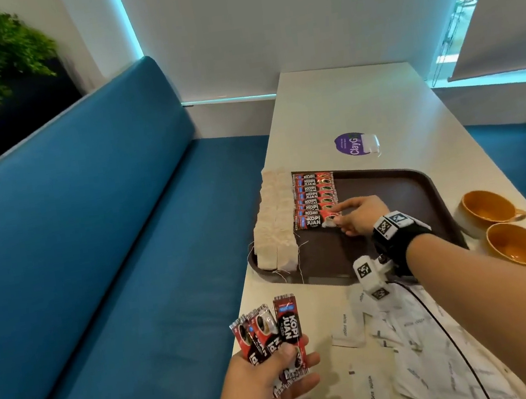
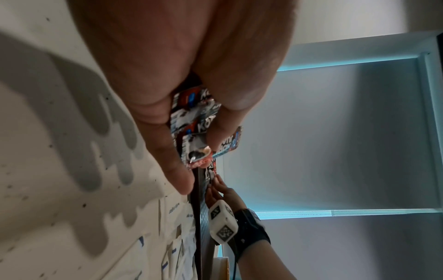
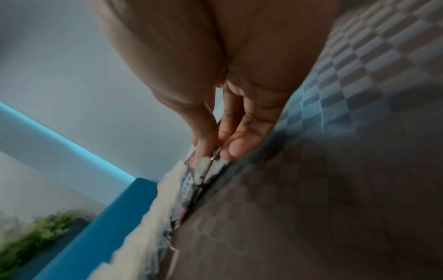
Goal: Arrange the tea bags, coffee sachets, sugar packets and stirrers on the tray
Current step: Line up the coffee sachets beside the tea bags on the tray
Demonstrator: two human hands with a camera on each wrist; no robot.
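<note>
Only our head view shows the three coffee sachets (image 1: 268, 333) fanned in our left hand (image 1: 268, 388), thumb clamped over them. Our right hand (image 1: 360, 216) pinches the nearest sachet (image 1: 312, 221) on the brown tray (image 1: 388, 188), beside the tea bags (image 1: 273, 221). On the white table (image 1: 342, 103), sugar packets (image 1: 408, 331) lie near; a blue bench (image 1: 91, 240) stands left.

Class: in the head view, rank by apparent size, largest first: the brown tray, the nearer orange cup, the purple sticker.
1. brown tray
2. nearer orange cup
3. purple sticker
The cup sits closer to the camera than the sticker, so the gap between those two may be exaggerated.
</note>
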